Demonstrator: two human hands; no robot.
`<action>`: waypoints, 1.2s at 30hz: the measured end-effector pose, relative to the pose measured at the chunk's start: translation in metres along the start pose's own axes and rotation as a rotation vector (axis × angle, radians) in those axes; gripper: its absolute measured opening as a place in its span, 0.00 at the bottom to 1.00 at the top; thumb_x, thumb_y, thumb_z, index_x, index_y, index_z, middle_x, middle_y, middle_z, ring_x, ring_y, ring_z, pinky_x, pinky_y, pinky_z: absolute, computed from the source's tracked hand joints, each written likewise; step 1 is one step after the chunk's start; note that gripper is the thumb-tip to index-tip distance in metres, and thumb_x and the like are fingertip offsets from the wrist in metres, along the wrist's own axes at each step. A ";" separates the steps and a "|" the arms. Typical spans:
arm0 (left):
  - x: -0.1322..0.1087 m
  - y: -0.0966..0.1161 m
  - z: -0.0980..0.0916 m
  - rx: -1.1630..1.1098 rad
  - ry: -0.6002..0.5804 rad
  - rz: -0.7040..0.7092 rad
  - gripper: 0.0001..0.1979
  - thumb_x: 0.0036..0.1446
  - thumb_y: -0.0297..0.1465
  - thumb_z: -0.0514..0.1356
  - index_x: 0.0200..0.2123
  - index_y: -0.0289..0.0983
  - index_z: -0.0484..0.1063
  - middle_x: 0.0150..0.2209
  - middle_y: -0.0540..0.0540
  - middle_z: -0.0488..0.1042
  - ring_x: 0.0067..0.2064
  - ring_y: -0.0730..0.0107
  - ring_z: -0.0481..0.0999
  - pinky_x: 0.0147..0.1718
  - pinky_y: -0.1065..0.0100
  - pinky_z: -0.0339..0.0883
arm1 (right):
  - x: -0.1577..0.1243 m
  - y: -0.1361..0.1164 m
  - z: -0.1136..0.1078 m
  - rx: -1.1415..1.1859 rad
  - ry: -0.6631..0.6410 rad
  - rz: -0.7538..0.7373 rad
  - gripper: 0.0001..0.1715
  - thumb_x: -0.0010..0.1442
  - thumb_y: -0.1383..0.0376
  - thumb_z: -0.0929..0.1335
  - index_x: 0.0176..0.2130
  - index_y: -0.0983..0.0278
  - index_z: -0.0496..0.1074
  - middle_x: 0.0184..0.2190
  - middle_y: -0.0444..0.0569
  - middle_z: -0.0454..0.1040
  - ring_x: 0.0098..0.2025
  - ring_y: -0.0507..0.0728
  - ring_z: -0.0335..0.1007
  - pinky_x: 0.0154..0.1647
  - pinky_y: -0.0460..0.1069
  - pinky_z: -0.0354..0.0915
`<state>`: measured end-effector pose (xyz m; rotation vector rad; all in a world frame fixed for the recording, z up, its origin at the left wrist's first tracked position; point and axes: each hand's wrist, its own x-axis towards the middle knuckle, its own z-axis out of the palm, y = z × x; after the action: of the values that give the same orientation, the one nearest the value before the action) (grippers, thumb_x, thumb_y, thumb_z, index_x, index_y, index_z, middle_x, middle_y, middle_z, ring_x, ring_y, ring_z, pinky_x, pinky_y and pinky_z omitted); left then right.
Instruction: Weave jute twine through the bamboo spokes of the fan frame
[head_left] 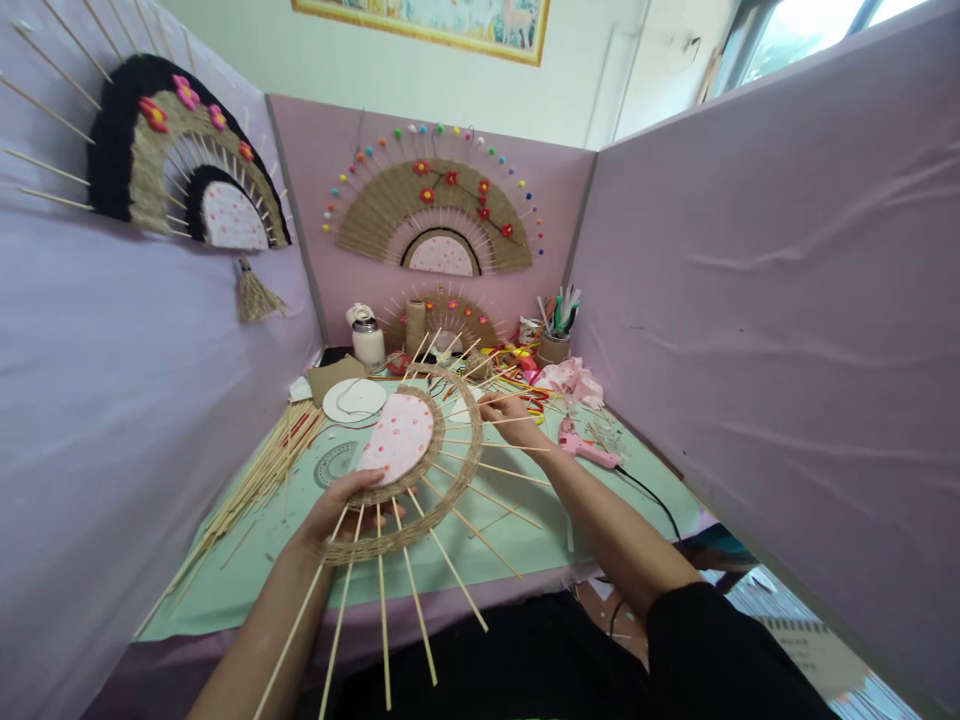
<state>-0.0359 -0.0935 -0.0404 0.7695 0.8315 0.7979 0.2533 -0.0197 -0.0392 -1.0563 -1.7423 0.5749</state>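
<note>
A half-round woven fan (474, 455) with bamboo sticks spreading outward is held up over the table. Its centre is a pink dotted half disc (401, 437), edged with twine, and a second twine band runs further out across the sticks. My left hand (352, 510) grips the fan at its lower inner end, thumb on the dotted face and fingers behind. At the outer twine band on the far side, my right hand (510, 418) is closed with fingertips pinched together. Whether those fingertips hold the twine or a stick is too small to make out.
Loose bamboo sticks (251, 490) lie at the left beside a clear protractor (335, 465) and a white disc (355, 399). A pink glue gun (589, 447) with a black cord rests at the right. Behind stand a white jar (368, 343) and a tool pot (553, 349). Partitions enclose the table.
</note>
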 end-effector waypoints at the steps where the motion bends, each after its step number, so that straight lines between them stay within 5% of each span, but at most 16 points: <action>1: 0.000 0.001 0.001 -0.004 0.011 -0.002 0.19 0.56 0.29 0.56 0.50 0.25 0.71 0.32 0.35 0.80 0.23 0.65 0.78 0.15 0.74 0.67 | 0.003 0.001 0.003 -0.009 -0.022 -0.003 0.13 0.55 0.61 0.65 0.25 0.65 0.74 0.27 0.47 0.74 0.29 0.53 0.68 0.32 0.47 0.63; 6: 0.000 0.005 0.012 -0.014 0.085 -0.043 0.20 0.61 0.32 0.53 0.50 0.25 0.71 0.31 0.34 0.80 0.23 0.64 0.78 0.15 0.74 0.68 | 0.016 0.020 0.003 -0.058 -0.058 0.015 0.12 0.56 0.62 0.65 0.27 0.66 0.74 0.25 0.46 0.74 0.28 0.52 0.68 0.30 0.47 0.63; 16: -0.001 0.003 0.016 0.105 0.149 -0.094 0.15 0.56 0.30 0.60 0.45 0.29 0.71 0.31 0.37 0.80 0.27 0.64 0.80 0.20 0.74 0.72 | 0.026 0.054 -0.050 -0.288 -0.265 0.060 0.04 0.49 0.71 0.71 0.29 0.64 0.78 0.30 0.47 0.79 0.35 0.53 0.73 0.41 0.47 0.65; 21: 0.008 -0.005 0.008 0.358 0.157 -0.068 0.17 0.49 0.38 0.65 0.40 0.34 0.70 0.33 0.42 0.79 0.28 0.67 0.78 0.25 0.71 0.73 | 0.058 0.071 -0.065 -0.472 -0.191 0.196 0.09 0.53 0.74 0.67 0.33 0.67 0.77 0.34 0.51 0.79 0.36 0.55 0.73 0.39 0.46 0.65; 26: 0.009 -0.001 -0.001 0.919 0.308 0.074 0.18 0.50 0.46 0.59 0.29 0.35 0.70 0.28 0.44 0.75 0.28 0.62 0.75 0.26 0.65 0.68 | 0.107 0.081 -0.050 -0.641 -0.052 0.338 0.12 0.56 0.67 0.67 0.41 0.68 0.74 0.42 0.55 0.76 0.44 0.59 0.72 0.45 0.49 0.63; 30: -0.008 0.022 0.004 1.524 0.494 0.155 0.21 0.54 0.48 0.52 0.26 0.37 0.71 0.25 0.42 0.75 0.30 0.57 0.75 0.28 0.65 0.59 | 0.138 0.087 -0.026 -0.755 0.037 0.481 0.26 0.53 0.59 0.69 0.49 0.71 0.68 0.50 0.64 0.69 0.55 0.66 0.63 0.52 0.54 0.58; 36: -0.004 0.056 0.041 1.592 0.524 0.282 0.22 0.55 0.48 0.51 0.40 0.38 0.73 0.31 0.42 0.78 0.36 0.56 0.76 0.30 0.66 0.57 | 0.160 0.097 0.002 -0.808 0.027 0.607 0.47 0.47 0.47 0.70 0.55 0.75 0.59 0.56 0.75 0.58 0.59 0.73 0.56 0.53 0.58 0.56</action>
<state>-0.0193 -0.0811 0.0260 2.1524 1.8834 0.4412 0.2664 0.1670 -0.0346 -2.1841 -1.6383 0.1854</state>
